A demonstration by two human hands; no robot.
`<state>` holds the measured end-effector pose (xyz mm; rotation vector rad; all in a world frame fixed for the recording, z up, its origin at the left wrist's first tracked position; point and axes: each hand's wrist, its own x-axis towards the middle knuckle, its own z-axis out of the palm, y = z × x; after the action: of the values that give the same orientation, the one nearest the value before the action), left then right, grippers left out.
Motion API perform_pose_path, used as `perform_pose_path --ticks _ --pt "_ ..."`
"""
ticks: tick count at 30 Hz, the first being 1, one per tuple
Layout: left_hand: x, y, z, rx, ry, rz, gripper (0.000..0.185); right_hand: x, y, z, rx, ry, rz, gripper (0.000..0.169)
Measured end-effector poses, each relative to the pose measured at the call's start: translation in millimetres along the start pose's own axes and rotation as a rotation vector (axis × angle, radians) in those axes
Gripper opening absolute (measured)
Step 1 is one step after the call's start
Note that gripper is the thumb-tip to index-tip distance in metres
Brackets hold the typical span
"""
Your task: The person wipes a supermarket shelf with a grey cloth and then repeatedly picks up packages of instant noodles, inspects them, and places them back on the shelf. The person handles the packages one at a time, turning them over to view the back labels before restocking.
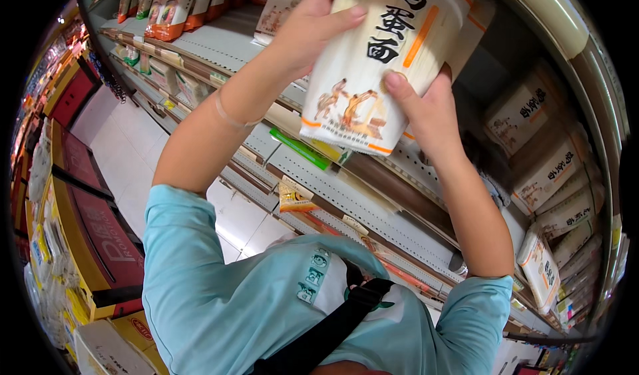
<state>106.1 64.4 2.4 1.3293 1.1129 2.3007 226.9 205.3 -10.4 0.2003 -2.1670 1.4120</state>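
Observation:
Both of my hands grip a flat packet of pale dried noodles [359,93], tilted in front of the shelving. It bears large dark writing, an orange stripe and a drawing of figures. My left hand [317,28] clasps its left edge, thumb on the front face. Lower down on the right, my right hand [429,107] presses its thumb on the front while the fingers go behind. Part of a similar packet [477,38] shows behind the upper right edge; whether it is held too, I cannot tell. The packet's top end runs out of the frame.
Similar noodle packets [546,175] stand on the right of the shelf unit [359,187]. More packets with orange ends [172,10] line the upper left shelf. A small yellow-orange bag [294,198] lies on a lower shelf. Display bins [100,225] and a carton [112,350] stand to the left.

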Motion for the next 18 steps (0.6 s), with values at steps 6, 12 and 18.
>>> perform_pose_path --ticks 6,12,18 --pt "31.9 -41.4 8.5 0.343 -0.013 0.127 0.045 -5.1 -23.7 -24.5 -0.667 0.049 0.28 0.074" --pt "15.7 -44.4 25.0 1.073 0.113 0.43 0.059 -22.1 -20.6 -40.0 -0.857 -0.212 0.406 0.056" --pt "19.2 -57.2 26.9 1.59 0.074 0.527 0.054 -31.1 -8.6 -40.1 -0.613 -0.169 0.439 0.048"
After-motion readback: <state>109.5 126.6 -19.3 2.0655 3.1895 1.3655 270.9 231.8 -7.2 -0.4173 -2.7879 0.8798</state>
